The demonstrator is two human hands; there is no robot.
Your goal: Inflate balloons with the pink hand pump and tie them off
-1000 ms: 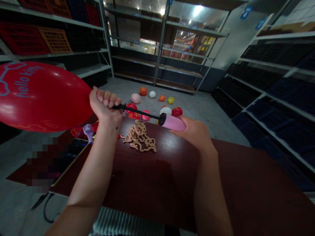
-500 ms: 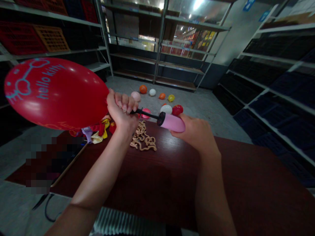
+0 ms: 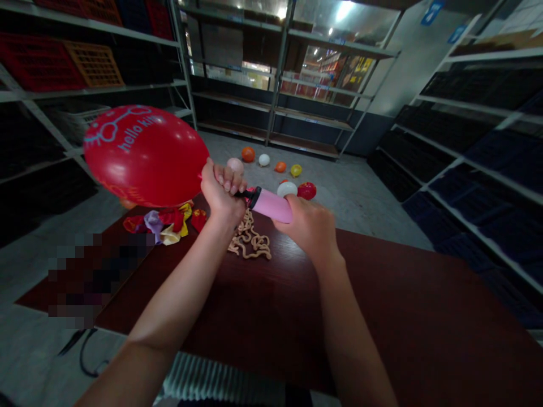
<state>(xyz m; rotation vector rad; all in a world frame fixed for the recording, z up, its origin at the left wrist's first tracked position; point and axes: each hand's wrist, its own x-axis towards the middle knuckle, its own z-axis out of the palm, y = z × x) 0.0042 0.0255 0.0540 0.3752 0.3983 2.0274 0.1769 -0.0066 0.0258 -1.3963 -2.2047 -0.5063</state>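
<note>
A red inflated balloon with blue "hello kitty" print points out to the left. My left hand is closed around its neck and the black end of a balloon pump; the joint between them is hidden by the fingers. Wrapped round the pump's pink barrel is my right hand, with the black collar now close to my left hand. Below lie tan twisted cords or long thin balloons on the dark table. Limp balloons in red, yellow, cream and purple lie left of them.
The dark brown table spans the front. Several small inflated balloons, among them an orange one, rest on the grey floor beyond. Metal shelves stand behind, with crates at left and dark bins at right.
My right hand has pushed the pink barrel left, so most of the black rod no longer shows. The red balloon has shifted right and looks smaller in view.
</note>
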